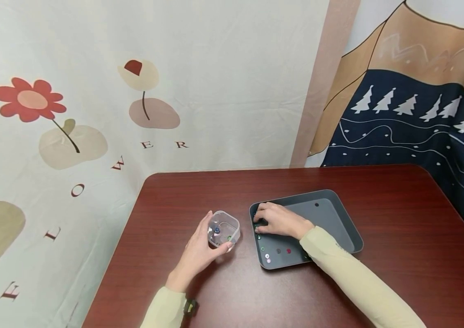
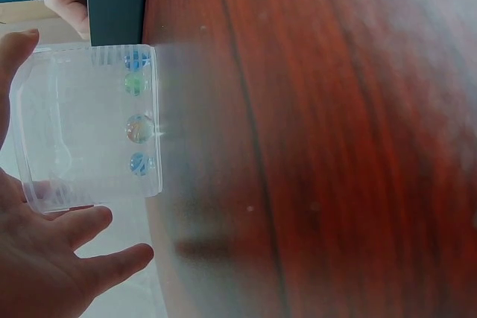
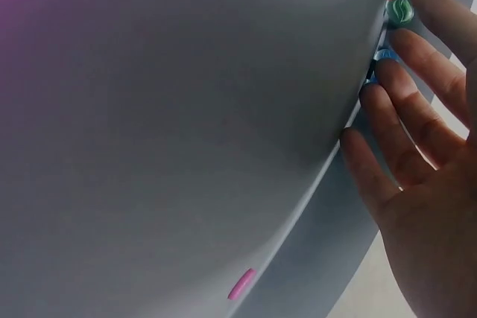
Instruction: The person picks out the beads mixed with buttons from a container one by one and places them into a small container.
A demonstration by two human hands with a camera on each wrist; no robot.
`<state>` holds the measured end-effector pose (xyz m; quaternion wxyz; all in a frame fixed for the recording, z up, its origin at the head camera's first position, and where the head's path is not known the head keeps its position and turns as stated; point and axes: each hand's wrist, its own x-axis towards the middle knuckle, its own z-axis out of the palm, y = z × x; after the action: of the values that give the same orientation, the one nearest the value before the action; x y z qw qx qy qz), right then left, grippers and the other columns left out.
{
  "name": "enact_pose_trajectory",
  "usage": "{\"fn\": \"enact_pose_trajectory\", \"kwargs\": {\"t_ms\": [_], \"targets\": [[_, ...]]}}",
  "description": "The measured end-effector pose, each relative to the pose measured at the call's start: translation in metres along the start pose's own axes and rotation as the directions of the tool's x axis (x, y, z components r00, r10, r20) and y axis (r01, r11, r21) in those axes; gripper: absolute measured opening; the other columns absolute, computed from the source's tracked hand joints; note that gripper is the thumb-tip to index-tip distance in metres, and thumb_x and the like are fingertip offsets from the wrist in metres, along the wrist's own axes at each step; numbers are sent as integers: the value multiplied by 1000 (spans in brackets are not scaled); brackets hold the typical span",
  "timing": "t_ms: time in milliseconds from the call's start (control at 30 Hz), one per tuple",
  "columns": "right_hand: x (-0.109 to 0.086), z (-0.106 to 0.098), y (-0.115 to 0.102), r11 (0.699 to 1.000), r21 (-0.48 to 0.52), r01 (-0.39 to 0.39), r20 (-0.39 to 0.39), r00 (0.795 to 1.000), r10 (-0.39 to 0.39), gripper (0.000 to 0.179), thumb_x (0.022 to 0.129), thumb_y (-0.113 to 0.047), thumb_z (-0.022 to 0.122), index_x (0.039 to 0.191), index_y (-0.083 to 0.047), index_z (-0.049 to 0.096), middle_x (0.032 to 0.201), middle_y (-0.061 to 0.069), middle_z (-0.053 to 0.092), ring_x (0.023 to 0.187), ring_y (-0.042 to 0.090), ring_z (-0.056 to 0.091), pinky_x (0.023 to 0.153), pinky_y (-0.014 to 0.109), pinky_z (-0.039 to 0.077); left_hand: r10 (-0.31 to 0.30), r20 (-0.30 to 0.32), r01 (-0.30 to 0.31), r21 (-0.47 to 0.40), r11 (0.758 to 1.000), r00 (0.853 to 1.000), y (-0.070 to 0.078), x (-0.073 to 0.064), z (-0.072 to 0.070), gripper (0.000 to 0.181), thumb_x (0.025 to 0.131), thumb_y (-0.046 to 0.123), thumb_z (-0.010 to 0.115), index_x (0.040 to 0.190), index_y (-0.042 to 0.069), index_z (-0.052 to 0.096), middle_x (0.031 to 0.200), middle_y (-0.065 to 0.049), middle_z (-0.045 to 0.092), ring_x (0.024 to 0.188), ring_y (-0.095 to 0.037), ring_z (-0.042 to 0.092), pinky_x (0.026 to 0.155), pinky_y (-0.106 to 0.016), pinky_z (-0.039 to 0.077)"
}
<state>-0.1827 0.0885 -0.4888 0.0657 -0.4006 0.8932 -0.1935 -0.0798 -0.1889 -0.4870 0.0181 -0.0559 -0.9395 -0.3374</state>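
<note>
Dark red table [image 1: 170,200] takes up most of the workspace; grey shallow tray [image 1: 323,223] sits on it, right of center, presumably that close so both hands can reach without stretching, its raised wall likely there to stop round pieces rolling off. Right hand [image 1: 282,221] reaches over the tray to its left wall, toward the far end, fingers loosely bent and spread, tips down at the pieces along the wall; no pinch seen, and one blue marble [image 3: 385,54] is partly hidden by the fingertips. Left hand [image 1: 195,250] is just left of the tray, grasping the clear container [image 2: 67,124] by its sides, thumb on one side and fingers on the other, probably to steady it while leaving the top unblocked. Container is upright; can't tell whether the base touches the table. Four marbles [image 2: 139,128] lie along its floor, which fits it being held level. In the tray, a green marble [image 3: 400,10] lies by the left wall near the right fingertips. Smallest stuff: white pieces [image 1: 267,258] in the near left corner, a red piece [image 1: 288,251] near the near edge, a dark piece [image 1: 316,204] on the far side, apparently just scattered.
</note>
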Motion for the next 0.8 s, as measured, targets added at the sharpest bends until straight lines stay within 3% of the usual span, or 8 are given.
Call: {"fn": "enact_pose_trajectory", "kwargs": {"t_ms": [233,567,800], "targets": [[1,4,0,1000,-23,21,-9,1000,-21,24,91,-34,81,106,-16,79,109,-1,65,107,18,61,97,37,51,-4,1,4,4,1000,1000,0,-1,-1,107,80,51,85,163,11,30,166,-7,35,136,-37,53,104,-62,46],[2,4,1,995,-47,87,-24,996,-88,12,92,-25,80,101,-16,79,101,-4,67,97,13,60,89,32,53,-4,1,4,8,1000,1000,0,-1,0,106,81,51,85,163,12,30,166,-7,35,135,-37,53,104,-62,46],[0,-3,-1,998,-44,48,-20,999,-49,14,93,-26,79,103,-16,80,103,-5,68,98,12,61,90,31,54,-8,1,8,9,1000,1000,0,-1,0,107,80,51,85,163,11,30,166,-8,35,135,-37,54,104,-62,46]]}}
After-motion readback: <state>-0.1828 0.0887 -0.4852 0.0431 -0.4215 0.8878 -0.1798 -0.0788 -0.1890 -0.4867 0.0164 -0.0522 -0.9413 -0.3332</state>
